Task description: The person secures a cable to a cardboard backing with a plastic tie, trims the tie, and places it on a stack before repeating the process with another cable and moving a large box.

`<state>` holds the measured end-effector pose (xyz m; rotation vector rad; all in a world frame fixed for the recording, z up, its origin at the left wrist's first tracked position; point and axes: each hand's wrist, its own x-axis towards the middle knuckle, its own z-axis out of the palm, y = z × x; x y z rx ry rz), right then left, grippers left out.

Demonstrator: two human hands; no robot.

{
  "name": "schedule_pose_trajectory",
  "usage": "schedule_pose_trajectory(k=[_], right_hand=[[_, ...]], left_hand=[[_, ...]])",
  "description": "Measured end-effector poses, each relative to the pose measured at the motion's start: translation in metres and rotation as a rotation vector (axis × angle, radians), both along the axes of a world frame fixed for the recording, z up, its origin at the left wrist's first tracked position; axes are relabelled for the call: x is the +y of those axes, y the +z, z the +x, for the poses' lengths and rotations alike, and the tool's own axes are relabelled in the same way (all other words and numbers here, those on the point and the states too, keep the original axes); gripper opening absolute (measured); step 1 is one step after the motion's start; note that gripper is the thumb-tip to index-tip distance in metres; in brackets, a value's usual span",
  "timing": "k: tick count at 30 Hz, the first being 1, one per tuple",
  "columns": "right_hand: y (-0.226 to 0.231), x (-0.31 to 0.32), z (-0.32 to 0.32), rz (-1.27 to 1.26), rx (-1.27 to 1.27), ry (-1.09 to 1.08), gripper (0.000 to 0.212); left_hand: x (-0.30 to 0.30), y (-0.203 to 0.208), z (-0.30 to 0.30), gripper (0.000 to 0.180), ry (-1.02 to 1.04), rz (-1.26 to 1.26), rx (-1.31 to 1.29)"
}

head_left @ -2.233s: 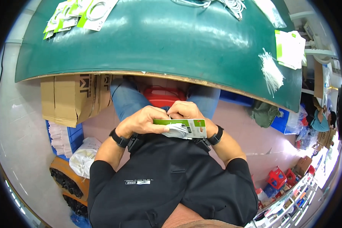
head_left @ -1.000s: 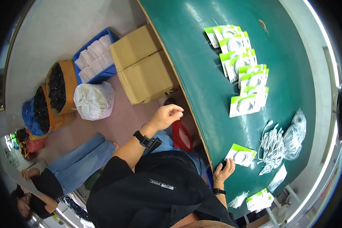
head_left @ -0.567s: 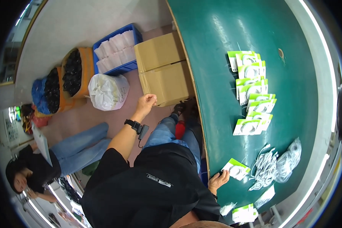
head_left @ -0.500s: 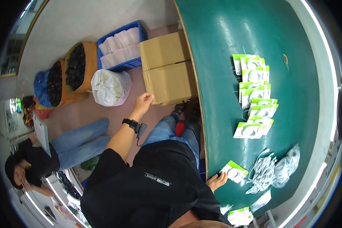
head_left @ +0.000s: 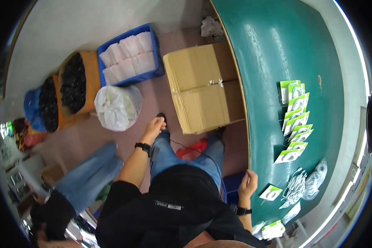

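Note:
My left hand (head_left: 155,127) hangs over the floor in front of my left leg, its fingers curled together with nothing visible in them. My right hand (head_left: 248,183) is at the near edge of the green table (head_left: 264,136), fingers closed and no object showing in them. Closest to it on the table lies a single packet (head_left: 271,192), a white-and-green card with a coiled white cable. Beyond that sits a pile of loose white cables (head_left: 294,188) beside a clear plastic bag (head_left: 315,180). Further along, several similar packets (head_left: 296,120) overlap in a row.
A large cardboard box (head_left: 202,89) stands on the floor against the table. A blue crate (head_left: 130,53) of pale packs, a white sack (head_left: 118,108) and boxes with black bags (head_left: 73,82) line the left. Another person (head_left: 84,177) is at the lower left. A red stool (head_left: 192,149) shows between my legs.
My right hand has let go of the single packet and drawn back to the table edge. The view has shifted, and the table sits further right. The other person has lowered out of clear view.

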<state>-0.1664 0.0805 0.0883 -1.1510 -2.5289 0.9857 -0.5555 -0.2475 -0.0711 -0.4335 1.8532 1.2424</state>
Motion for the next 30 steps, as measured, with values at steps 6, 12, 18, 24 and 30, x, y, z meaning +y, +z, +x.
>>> schedule_pose_trajectory(k=[6,12,18,24,30], right_hand=[[-0.128,0.004,-0.188,0.162,-0.091,0.178,0.046],[-0.28,0.154,-0.206,0.249,-0.168,-0.474,0.069],[-0.305,0.222,-0.21,0.234,-0.086,-0.481,0.069],[-0.269,0.234,-0.226,0.394,-0.248,-0.546,0.067],[-0.253,0.202,-0.219,0.398,-0.346,-0.538,0.059]], left_hand=[[-0.029,-0.091,-0.054,0.045,-0.075,0.011,-0.063],[-0.01,-0.18,-0.077,0.056,0.05,0.045,-0.161],[0.038,-0.276,-0.1,0.056,0.258,0.133,-0.314],[0.117,-0.232,-0.142,0.054,0.515,0.198,-0.535],[0.078,-0.298,-0.13,0.057,0.438,0.297,-0.389]])
